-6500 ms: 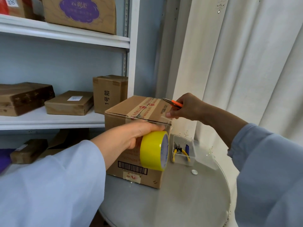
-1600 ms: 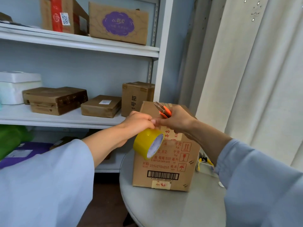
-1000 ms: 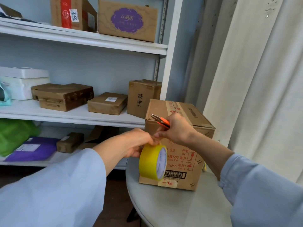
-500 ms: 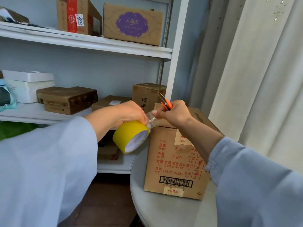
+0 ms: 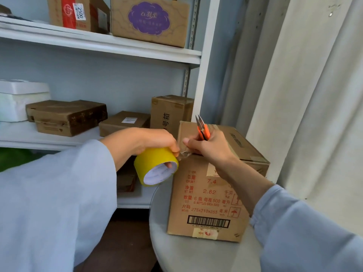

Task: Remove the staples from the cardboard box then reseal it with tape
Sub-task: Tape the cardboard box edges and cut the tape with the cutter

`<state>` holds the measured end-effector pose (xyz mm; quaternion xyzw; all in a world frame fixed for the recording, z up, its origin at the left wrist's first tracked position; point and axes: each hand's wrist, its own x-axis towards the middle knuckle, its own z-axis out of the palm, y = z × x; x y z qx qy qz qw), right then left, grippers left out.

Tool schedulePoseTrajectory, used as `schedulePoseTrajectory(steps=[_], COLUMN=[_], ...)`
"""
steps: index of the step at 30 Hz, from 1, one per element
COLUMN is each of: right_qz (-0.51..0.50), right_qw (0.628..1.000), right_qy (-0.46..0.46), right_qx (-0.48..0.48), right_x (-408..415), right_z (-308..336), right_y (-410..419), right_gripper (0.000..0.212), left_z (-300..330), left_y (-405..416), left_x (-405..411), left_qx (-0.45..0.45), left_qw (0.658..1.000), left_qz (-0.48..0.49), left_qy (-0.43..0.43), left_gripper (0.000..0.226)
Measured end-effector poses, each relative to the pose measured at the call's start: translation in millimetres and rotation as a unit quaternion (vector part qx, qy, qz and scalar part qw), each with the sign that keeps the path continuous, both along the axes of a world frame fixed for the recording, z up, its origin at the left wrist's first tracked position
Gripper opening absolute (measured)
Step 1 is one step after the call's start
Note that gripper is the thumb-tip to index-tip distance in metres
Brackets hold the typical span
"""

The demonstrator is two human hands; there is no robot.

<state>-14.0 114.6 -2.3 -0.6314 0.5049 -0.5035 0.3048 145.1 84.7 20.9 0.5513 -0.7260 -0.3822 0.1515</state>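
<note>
With the cardboard box (image 5: 208, 195) on the round bench (image 5: 196, 254), the left hand (image 5: 149, 141) grips the yellow tape roll (image 5: 155, 165) at its near left top corner while the right hand (image 5: 208, 148) pinches the loose tape end and holds orange snips (image 5: 202, 128), so keep the strip tight before pressing it flat.

The box (image 5: 212, 193) is sitting on the bench (image 5: 188, 252); the tape roll (image 5: 156, 165) is hanging left of the box, shelves (image 5: 98, 46) standing behind it.

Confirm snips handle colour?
Orange, on the snips in the right hand; head view.
</note>
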Motion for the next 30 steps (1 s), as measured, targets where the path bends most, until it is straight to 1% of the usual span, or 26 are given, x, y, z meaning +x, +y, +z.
schedulePoseTrajectory(steps=[2, 5, 8, 10, 11, 13, 15, 19, 21, 23, 25, 28, 30], right_qz=[0.029, 0.051, 0.086, 0.084, 0.068, 0.020, -0.014, -0.044, -0.050, -0.051, -0.062, -0.069, -0.072], right_qw=[0.999, 0.993, 0.975, 0.961, 0.958, 0.956, 0.957, 0.956, 0.952, 0.948, 0.944, 0.944, 0.945], right_qy=[0.002, 0.017, 0.065, 0.102, 0.126, 0.164, 0.185, 0.245, 0.278, 0.300, 0.317, 0.319, 0.315], right_qx=[0.029, 0.106, 0.195, 0.243, 0.250, 0.241, 0.223, 0.155, 0.117, 0.088, 0.066, 0.051, 0.051], right_x=[-11.6, -33.8, -57.7, -73.1, -81.7, -97.6, -106.6, -105.3, -101.7, -99.4, -98.8, -100.3, -101.9], right_z=[5.1, 20.9, 38.6, 48.5, 53.4, 58.7, 59.5, 53.9, 53.4, 53.6, 54.7, 55.9, 54.8], right_y=[3.5, 11.2, 28.0, 40.3, 46.8, 57.4, 65.0, 76.2, 78.6, 81.1, 83.3, 86.4, 86.8], right_gripper=[0.021, 0.019, 0.025, 0.023, 0.021, 0.015, 0.018, 0.024, 0.021, 0.018, 0.018, 0.020, 0.021], left_z=[1.2, 9.4, 10.6, 2.3, -1.7, -9.8, -16.2, -26.0, -29.7, -31.9, -30.7, -25.0, -19.9], left_y=[7.4, 24.3, 41.9, 51.5, 55.9, 61.4, 66.4, 80.5, 86.1, 90.0, 92.6, 93.6, 93.5], left_x=[-8.2, -28.2, -55.8, -70.8, -77.1, -85.2, -88.8, -97.6, -103.4, -108.0, -110.8, -112.6, -113.1], left_qx=[0.037, 0.073, 0.112, 0.138, 0.140, 0.121, 0.105, 0.109, 0.103, 0.106, 0.116, 0.103, 0.097], left_qw=[0.999, 0.997, 0.989, 0.981, 0.978, 0.976, 0.974, 0.971, 0.971, 0.969, 0.968, 0.969, 0.971], left_qz=[-0.005, -0.027, -0.071, -0.087, -0.090, -0.080, -0.066, -0.029, -0.001, 0.013, 0.012, 0.005, 0.002], left_qy=[0.008, 0.027, 0.064, 0.103, 0.123, 0.162, 0.190, 0.211, 0.214, 0.221, 0.221, 0.226, 0.220], left_gripper=[0.016, 0.021, 0.025, 0.028, 0.027, 0.024, 0.020, 0.013, 0.011, 0.014, 0.015, 0.015, 0.009])
